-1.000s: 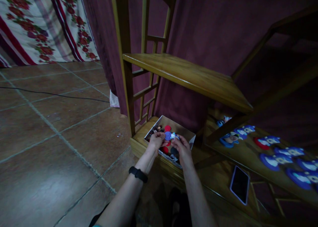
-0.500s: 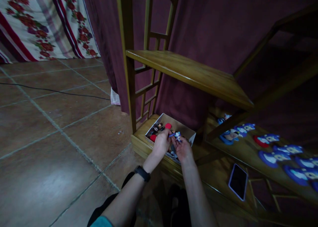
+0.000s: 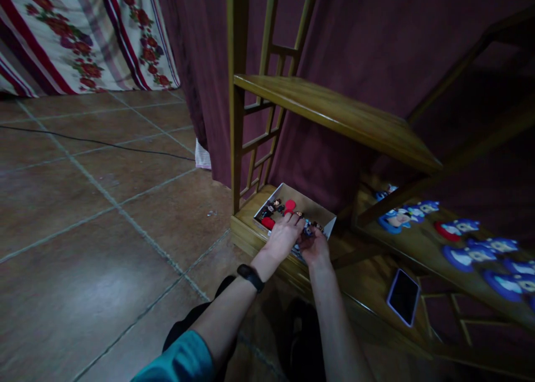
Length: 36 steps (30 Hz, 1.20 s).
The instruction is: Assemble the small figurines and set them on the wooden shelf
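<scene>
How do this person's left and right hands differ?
The left hand shows its back, while the right hand is turned so its palm side partly shows. The left wrist wears a black band; the right wrist is bare. The right hand holds a small blue-and-white figure; what the left fingers grip is hidden. Both hands are at the open box.

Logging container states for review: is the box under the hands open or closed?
Open: no lid covers the box, and red pieces inside it show beyond the left hand.
</scene>
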Each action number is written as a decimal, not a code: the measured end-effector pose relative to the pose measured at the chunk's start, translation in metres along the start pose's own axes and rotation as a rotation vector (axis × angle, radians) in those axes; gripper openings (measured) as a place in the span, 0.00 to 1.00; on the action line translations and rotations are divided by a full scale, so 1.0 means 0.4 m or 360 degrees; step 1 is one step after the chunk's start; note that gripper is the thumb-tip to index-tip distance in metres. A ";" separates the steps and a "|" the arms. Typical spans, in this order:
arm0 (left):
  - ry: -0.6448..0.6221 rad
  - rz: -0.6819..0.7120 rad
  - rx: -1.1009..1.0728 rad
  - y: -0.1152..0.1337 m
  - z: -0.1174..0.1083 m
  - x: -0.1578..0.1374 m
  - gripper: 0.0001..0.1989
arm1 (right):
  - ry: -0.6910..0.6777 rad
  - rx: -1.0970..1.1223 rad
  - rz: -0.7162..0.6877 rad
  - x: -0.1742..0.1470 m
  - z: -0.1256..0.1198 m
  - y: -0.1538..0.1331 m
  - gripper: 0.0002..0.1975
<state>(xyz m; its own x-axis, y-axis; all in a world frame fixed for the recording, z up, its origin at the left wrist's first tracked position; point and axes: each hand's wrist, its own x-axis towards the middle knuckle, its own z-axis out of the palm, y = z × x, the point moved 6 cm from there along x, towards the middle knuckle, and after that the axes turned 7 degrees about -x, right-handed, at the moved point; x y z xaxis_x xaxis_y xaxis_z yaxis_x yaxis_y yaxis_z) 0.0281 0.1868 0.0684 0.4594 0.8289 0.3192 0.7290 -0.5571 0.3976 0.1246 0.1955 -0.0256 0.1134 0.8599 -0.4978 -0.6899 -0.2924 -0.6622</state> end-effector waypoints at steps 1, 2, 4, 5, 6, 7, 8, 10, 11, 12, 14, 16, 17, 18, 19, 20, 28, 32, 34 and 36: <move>0.0006 0.0020 -0.0003 -0.001 0.001 -0.003 0.09 | 0.0017 -0.0009 -0.0017 0.000 -0.002 0.003 0.06; 0.0008 0.0040 -0.0005 -0.001 0.003 -0.005 0.09 | 0.0035 -0.0019 -0.0036 0.000 -0.006 0.006 0.06; 0.0004 0.0077 -0.0007 0.001 0.007 -0.011 0.09 | 0.0063 -0.0052 -0.0071 -0.003 -0.015 0.009 0.06; -0.0003 0.0095 -0.0003 0.004 0.009 -0.014 0.09 | 0.0067 -0.0075 -0.0086 -0.006 -0.021 0.010 0.06; -0.0012 0.0118 0.0004 0.008 0.011 -0.017 0.09 | 0.0062 -0.0096 -0.0100 -0.010 -0.027 0.011 0.06; -0.0022 0.0149 0.0015 0.013 0.013 -0.021 0.08 | 0.0049 -0.0109 -0.0110 -0.014 -0.033 0.012 0.05; -0.0033 0.0185 0.0027 0.020 0.015 -0.025 0.08 | 0.0027 -0.0119 -0.0115 -0.019 -0.039 0.013 0.05; -0.0053 0.0251 0.0055 0.031 0.018 -0.035 0.08 | -0.0002 -0.0116 -0.0106 -0.031 -0.051 0.016 0.05; -0.0060 0.0274 0.0068 0.036 0.020 -0.039 0.08 | -0.0004 -0.0110 -0.0095 -0.037 -0.056 0.018 0.05; -0.0064 0.0288 0.0079 0.039 0.021 -0.043 0.08 | 0.0001 -0.0102 -0.0079 -0.042 -0.061 0.020 0.05; -0.0063 0.0292 0.0096 0.042 0.023 -0.050 0.08 | 0.0009 -0.0089 -0.0044 -0.050 -0.065 0.026 0.06; -0.0058 0.0286 0.0106 0.042 0.025 -0.054 0.09 | 0.0009 -0.0069 -0.0014 -0.055 -0.065 0.031 0.07; -0.0054 0.0285 0.0113 0.042 0.025 -0.055 0.09 | 0.0013 -0.0063 -0.0008 -0.057 -0.064 0.033 0.07; -0.0047 0.0287 0.0121 0.042 0.025 -0.057 0.09 | 0.0016 -0.0063 -0.0005 -0.059 -0.064 0.033 0.07; -0.0036 0.0294 0.0130 0.042 0.025 -0.058 0.09 | 0.0017 -0.0072 -0.0008 -0.061 -0.063 0.032 0.08; -0.0025 0.0302 0.0137 0.043 0.024 -0.059 0.09 | 0.0018 -0.0091 -0.0018 -0.064 -0.064 0.030 0.08; -0.0047 0.0373 0.0158 0.061 0.032 -0.060 0.08 | -0.0035 -0.0307 -0.0182 -0.116 -0.084 -0.012 0.04; -0.0093 0.0362 0.0132 0.074 0.045 -0.059 0.09 | -0.0020 -0.0407 -0.0366 -0.127 -0.092 -0.024 0.07; -0.0099 0.0262 0.0053 0.063 0.054 -0.059 0.09 | -0.0001 -0.0430 -0.0429 -0.129 -0.094 -0.025 0.09; -0.0065 0.0078 -0.0115 0.034 0.065 -0.058 0.09 | 0.0015 -0.0459 -0.0437 -0.129 -0.095 -0.025 0.12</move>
<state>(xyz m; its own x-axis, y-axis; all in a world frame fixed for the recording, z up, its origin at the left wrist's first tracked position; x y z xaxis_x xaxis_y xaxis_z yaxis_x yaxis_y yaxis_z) 0.0407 0.1613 0.0440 0.5149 0.8013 0.3048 0.6675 -0.5978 0.4440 0.1527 0.1381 -0.0143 0.2732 0.9190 -0.2844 -0.4041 -0.1587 -0.9009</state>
